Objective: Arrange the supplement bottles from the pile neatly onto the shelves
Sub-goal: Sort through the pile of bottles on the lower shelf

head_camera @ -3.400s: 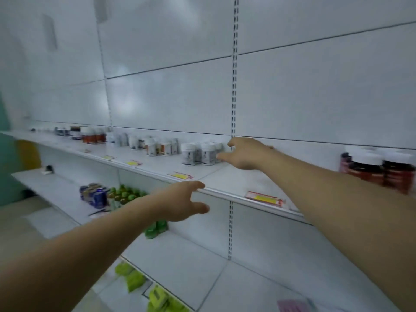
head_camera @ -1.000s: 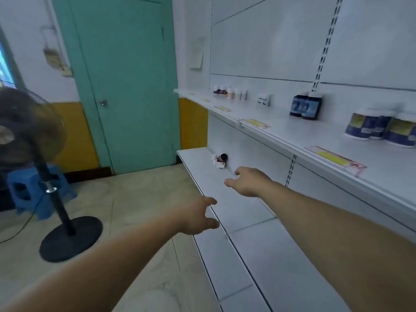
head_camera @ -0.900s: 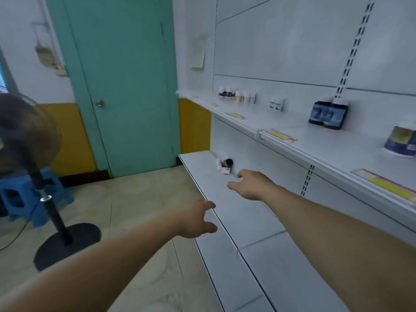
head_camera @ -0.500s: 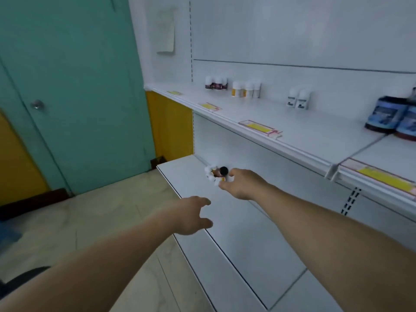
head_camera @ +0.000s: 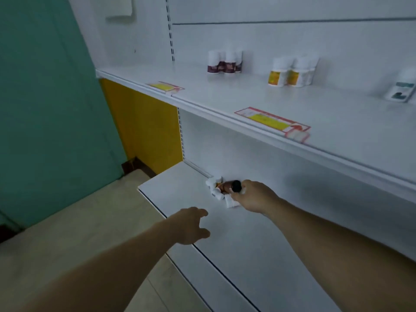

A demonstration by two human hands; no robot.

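Tip: our right hand (head_camera: pixel 254 195) is at the pile (head_camera: pixel 217 190), can't tell if it's gripping, left hand (head_camera: pixel 193 224) hangs open, so we take the dark-capped bottle (head_camera: pixel 228 186) first.

Upper shelf (head_camera: pixel 337 109): white.
On it, front edge: price tags (head_camera: pixel 272 121), yellow with red borders.
On it, at the back: white bottles with maroon labels (head_camera: pixel 225 64); white bottles with yellow-orange labels (head_camera: pixel 290 74); a white bottle with a teal label (head_camera: pixel 403 88).
Behind it: white panels; upright (head_camera: pixel 171 41) with black slots.
Below it: lower shelf (head_camera: pixel 180 194), white; pile (head_camera: pixel 216 192) of white bottles with one brown bottle (head_camera: pixel 226 186), black-capped; yellow wall (head_camera: pixel 144 127); beige floor (head_camera: pixel 78 221).
Left of it: teal-green door (head_camera: pixel 45 86).
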